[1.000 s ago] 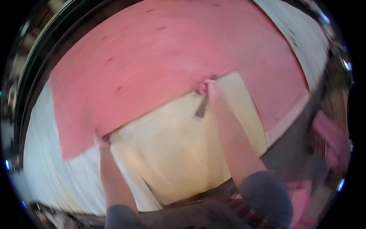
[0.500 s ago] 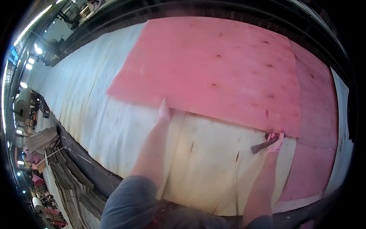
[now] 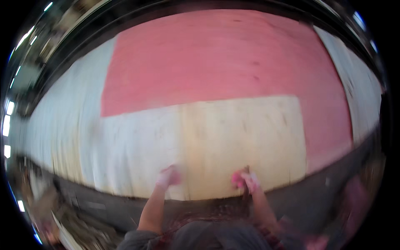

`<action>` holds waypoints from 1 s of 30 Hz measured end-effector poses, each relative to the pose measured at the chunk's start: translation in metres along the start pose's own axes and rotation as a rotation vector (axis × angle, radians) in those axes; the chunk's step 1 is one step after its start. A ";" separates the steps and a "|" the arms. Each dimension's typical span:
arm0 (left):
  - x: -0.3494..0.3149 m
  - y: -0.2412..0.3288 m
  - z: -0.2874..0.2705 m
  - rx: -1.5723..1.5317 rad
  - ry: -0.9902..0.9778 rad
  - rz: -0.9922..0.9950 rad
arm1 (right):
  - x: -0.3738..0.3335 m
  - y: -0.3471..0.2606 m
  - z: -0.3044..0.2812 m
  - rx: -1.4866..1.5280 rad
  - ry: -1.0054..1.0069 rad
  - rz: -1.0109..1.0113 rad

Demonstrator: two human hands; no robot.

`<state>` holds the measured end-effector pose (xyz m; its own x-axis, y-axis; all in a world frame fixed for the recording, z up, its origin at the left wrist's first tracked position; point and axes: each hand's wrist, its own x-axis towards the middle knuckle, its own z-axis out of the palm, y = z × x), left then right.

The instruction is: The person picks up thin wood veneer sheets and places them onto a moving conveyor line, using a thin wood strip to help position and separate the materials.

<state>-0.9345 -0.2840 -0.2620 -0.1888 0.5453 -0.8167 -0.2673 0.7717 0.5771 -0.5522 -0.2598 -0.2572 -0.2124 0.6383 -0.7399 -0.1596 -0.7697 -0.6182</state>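
Note:
Over the pale wood veneer (image 3: pixel 241 141) near the front edge, my left hand (image 3: pixel 170 176) shows pink-stained fingers. Motion smears them, and I see nothing in that hand. To its right, my right hand (image 3: pixel 249 181) is closed around a dark, narrow, strip-like tool (image 3: pixel 246 192), whose exact kind is blurred. A large pink-coated veneer sheet (image 3: pixel 183 62) lies flat beyond both hands, apart from them. Its near edge borders the pale veneer, and pink surface also runs down the right side.
Whitish veneer (image 3: pixel 62 121) stretches to the left, and another pale strip (image 3: pixel 354 83) lies at the far right. A dark table edge (image 3: pixel 104 206) runs along the front. Blurred stacked sheets (image 3: pixel 83 231) stand at the lower left.
Both hands have let go of the pink sheet's near edge and drawn back toward me. The sheet now lies farther left in view, its near edge straighter. The dark tool stays in my right hand.

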 end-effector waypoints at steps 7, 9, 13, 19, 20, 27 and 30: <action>0.018 -0.026 -0.011 -0.253 -0.435 -0.122 | -0.156 0.046 0.051 -0.771 0.222 -0.105; 0.034 -0.034 -0.024 -0.297 -0.681 -0.098 | -0.202 0.127 0.060 -0.699 0.479 -0.143; -0.019 -0.044 -0.011 -0.018 -0.288 0.165 | -0.313 0.314 0.093 -0.359 0.858 -0.137; 0.049 -0.046 -0.009 0.734 -0.411 0.523 | -0.459 0.495 0.178 0.847 1.305 -0.372; 0.034 -0.046 0.003 0.881 -0.422 0.563 | -0.475 0.520 0.189 0.975 1.488 -0.442; -0.129 -0.182 0.057 1.130 -0.798 0.687 | -0.571 0.712 0.216 1.901 2.232 -1.170; -0.265 -0.295 0.062 1.305 -1.067 0.474 | -0.668 0.755 0.229 1.740 2.519 -1.228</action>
<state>-0.7470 -0.6359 -0.2164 0.7735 0.3253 -0.5439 0.5912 -0.0611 0.8042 -0.7512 -1.2710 -0.1689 0.2162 -0.9350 -0.2811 0.4391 0.3503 -0.8273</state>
